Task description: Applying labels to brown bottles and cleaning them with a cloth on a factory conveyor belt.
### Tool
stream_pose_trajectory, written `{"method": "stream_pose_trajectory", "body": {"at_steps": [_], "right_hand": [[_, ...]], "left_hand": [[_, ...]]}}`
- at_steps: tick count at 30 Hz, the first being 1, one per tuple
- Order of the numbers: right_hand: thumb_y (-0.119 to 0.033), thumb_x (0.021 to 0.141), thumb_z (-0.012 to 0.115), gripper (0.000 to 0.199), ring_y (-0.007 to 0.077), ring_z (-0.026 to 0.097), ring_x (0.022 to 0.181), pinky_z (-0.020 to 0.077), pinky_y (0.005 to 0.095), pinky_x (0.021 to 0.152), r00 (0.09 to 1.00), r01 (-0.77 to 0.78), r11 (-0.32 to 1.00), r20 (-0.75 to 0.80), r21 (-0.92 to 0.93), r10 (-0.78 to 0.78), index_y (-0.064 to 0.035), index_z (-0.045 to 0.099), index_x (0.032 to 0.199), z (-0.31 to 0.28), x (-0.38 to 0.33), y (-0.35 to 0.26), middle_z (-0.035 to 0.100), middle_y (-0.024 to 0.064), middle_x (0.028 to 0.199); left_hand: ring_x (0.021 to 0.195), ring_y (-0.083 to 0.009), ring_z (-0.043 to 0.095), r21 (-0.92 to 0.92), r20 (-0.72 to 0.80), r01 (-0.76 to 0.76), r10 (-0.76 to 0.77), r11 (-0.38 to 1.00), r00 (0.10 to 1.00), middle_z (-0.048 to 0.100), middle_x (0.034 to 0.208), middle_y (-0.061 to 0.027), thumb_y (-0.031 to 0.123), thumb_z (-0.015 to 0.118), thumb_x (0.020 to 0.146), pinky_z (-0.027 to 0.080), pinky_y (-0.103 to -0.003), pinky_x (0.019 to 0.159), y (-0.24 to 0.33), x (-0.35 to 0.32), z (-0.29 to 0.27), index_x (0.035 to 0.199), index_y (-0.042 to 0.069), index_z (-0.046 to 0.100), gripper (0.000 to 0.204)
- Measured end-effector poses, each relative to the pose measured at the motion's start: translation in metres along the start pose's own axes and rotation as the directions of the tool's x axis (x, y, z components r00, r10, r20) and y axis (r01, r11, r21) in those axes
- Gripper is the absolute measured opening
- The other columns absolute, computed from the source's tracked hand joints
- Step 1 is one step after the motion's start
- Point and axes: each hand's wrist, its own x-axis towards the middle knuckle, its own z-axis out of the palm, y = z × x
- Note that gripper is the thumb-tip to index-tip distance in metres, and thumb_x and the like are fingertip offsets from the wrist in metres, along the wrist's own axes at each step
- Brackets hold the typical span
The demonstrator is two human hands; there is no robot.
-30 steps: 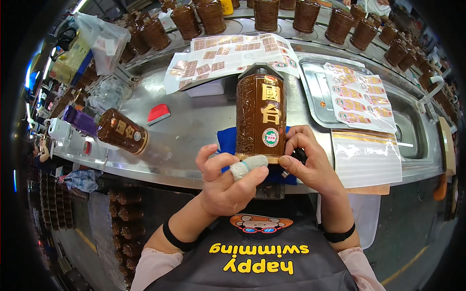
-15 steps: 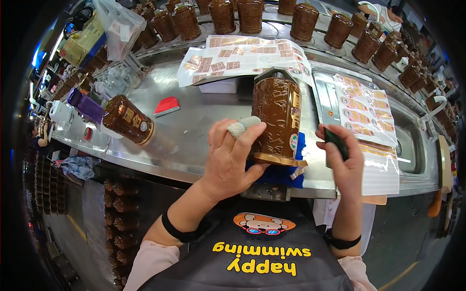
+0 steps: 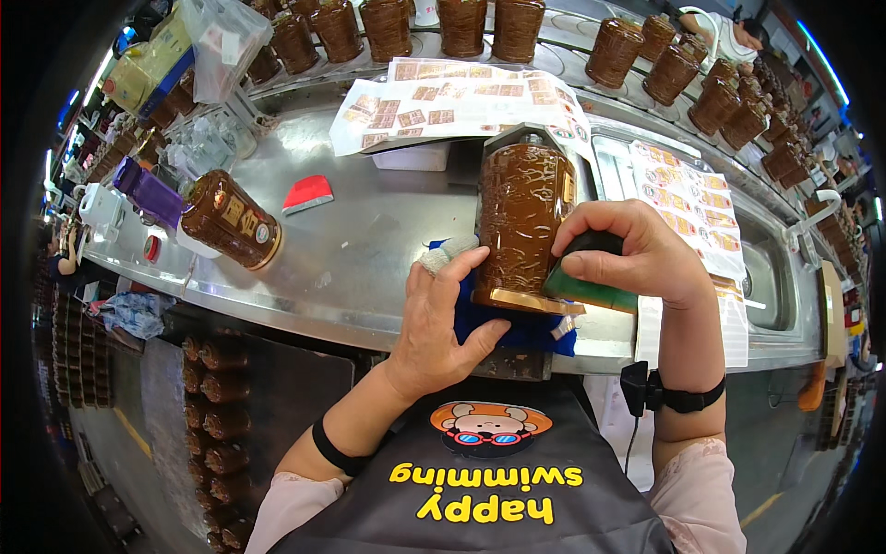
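Note:
A brown, textured bottle point(image 3: 521, 222) with a gold base band leans on a stand, its neck away from me. Blue cloth point(image 3: 471, 314) shows beneath it. My left hand point(image 3: 434, 323) is open at the bottle's lower left, a fingertip against its side and the thumb apart near the base. A whitish wrap point(image 3: 448, 254) covers one finger. My right hand point(image 3: 637, 254) is closed round a green scraper point(image 3: 595, 291) with a dark upper part, its edge at the bottle's lower right side. The label there is mostly hidden by the hand.
Sticker sheets point(image 3: 461, 102) lie behind the bottle, and more point(image 3: 688, 203) lie right, beside a sink point(image 3: 775, 277). Another labelled brown bottle point(image 3: 231, 222) leans at left near a red-and-white scraper point(image 3: 307, 193). Brown bottles point(image 3: 461, 28) line the conveyor; a person point(image 3: 729, 37) is beyond.
My right hand has brought the green scraper left onto the bottle's side. My left hand has slid off the bottle's front to its left edge. Conveyor bottles have shifted.

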Motion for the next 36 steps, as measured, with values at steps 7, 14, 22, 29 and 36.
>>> {"method": "stream_pose_trajectory", "body": {"at_steps": [7, 14, 22, 29, 36], "right_hand": [[-0.013, 0.084, 0.071, 0.017, 0.0078, 0.058, 0.079, 0.0472, 0.0241, 0.072, 0.997, 0.014, 0.993, 0.076, -0.117, -0.005, 0.0007, 0.067, 0.093, -0.001, 0.009, -0.016, 0.066, 0.0031, 0.085], [-0.013, 0.084, 0.071, 0.017, 0.0094, 0.059, 0.079, 0.0480, 0.0250, 0.072, 0.996, 0.022, 0.989, 0.090, -0.147, -0.009, 0.0004, 0.067, 0.093, 0.001, 0.016, -0.017, 0.067, 0.0034, 0.085], [-0.013, 0.083, 0.072, 0.018, 0.0105, 0.061, 0.080, 0.0487, 0.0259, 0.073, 0.988, 0.116, 0.982, 0.115, -0.147, -0.099, 0.0000, 0.067, 0.094, 0.007, 0.022, -0.022, 0.068, 0.0045, 0.086], [-0.019, 0.083, 0.074, 0.021, 0.0112, 0.061, 0.080, 0.0482, 0.0261, 0.071, 0.979, 0.196, 0.971, 0.075, -0.135, -0.188, -0.0018, 0.066, 0.094, 0.009, 0.017, -0.017, 0.068, 0.0041, 0.086], [-0.017, 0.091, 0.065, 0.023, 0.0119, 0.062, 0.085, 0.0485, 0.0250, 0.075, 0.896, 0.152, 0.977, -0.396, -0.152, -0.201, -0.0005, 0.062, 0.107, 0.025, -0.026, -0.004, 0.067, 0.0072, 0.098]], "left_hand": [[0.108, -0.0365, 0.049, -0.047, -0.030, 0.009, -0.011, 0.999, 0.999, 0.054, 0.123, -0.0188, 0.022, 0.074, 0.078, 0.034, -0.046, 0.098, -0.001, 0.000, 0.003, 0.135, 0.003, 0.043, 0.068], [0.111, -0.0377, 0.047, -0.076, -0.039, 0.024, -0.027, 0.997, 0.999, 0.053, 0.124, -0.0195, 0.021, 0.074, 0.078, 0.035, -0.045, 0.099, -0.001, 0.000, 0.003, 0.135, 0.004, 0.044, 0.067], [0.110, -0.0377, 0.047, -0.131, -0.025, 0.074, -0.078, 0.989, 0.997, 0.053, 0.124, -0.0198, 0.020, 0.073, 0.079, 0.036, -0.045, 0.099, 0.000, -0.002, 0.002, 0.132, 0.004, 0.046, 0.062], [0.108, -0.0370, 0.049, -0.215, -0.052, 0.084, -0.097, 0.973, 0.994, 0.053, 0.126, -0.0208, 0.020, 0.073, 0.080, 0.037, -0.043, 0.097, 0.007, -0.001, 0.000, 0.116, 0.005, 0.055, 0.043], [0.106, -0.0350, 0.048, -0.170, -0.059, 0.043, -0.054, 0.984, 0.997, 0.054, 0.124, -0.0235, 0.020, 0.069, 0.084, 0.037, -0.041, 0.093, 0.010, 0.012, -0.001, 0.097, 0.005, 0.058, 0.022]]}}
